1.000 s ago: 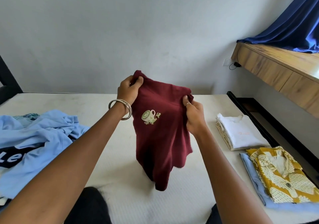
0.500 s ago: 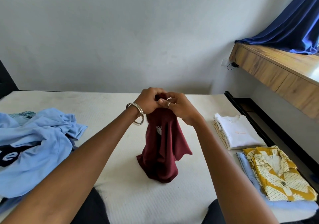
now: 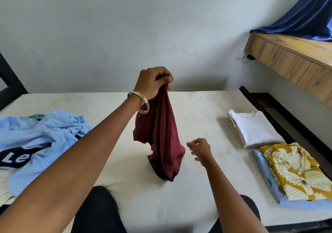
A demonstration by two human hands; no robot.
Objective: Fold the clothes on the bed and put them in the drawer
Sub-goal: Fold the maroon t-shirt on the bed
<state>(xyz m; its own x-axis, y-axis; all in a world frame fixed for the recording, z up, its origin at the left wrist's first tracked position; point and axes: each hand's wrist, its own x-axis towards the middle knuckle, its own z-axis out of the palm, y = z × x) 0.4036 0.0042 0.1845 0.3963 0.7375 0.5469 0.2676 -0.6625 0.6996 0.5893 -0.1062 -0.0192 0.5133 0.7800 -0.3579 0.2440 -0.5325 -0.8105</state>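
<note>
A: Gripped at the top: left hand (image 3: 153,83) bunches the maroon shirt (image 3: 162,139) in curled fingers, raised above the bed (image 3: 197,110). Metal bangle (image 3: 139,101) on that wrist.

B: Right hand?

A: Right hand (image 3: 200,150) holds nothing; fingers loosely bent, just beside the shirt's right edge, not touching as far as I can tell.

B: Shirt position?

A: Hangs in a narrow folded drape at the bed's middle. Bottom hem touches or nearly touches the mattress; contact unclear.

B: Head view, left side?

A: Crumpled light-blue shirt (image 3: 41,143) with dark lettering, sprawled to the bed's left edge. Bare mattress between it and the hanging shirt.

B: Right side?

A: Folded white shirt (image 3: 255,128) on a small stack near the right edge. Nearer, a folded yellow patterned shirt (image 3: 294,171) lies atop a folded blue garment (image 3: 265,175). Both piles sit close to the black bed frame (image 3: 269,105).

B: Open room?

A: Bare mattress behind the hanging shirt to the far edge at the wall, and in front toward the knees. Wooden shelf (image 3: 291,53) with blue curtain (image 3: 305,19) beyond the right side.
</note>
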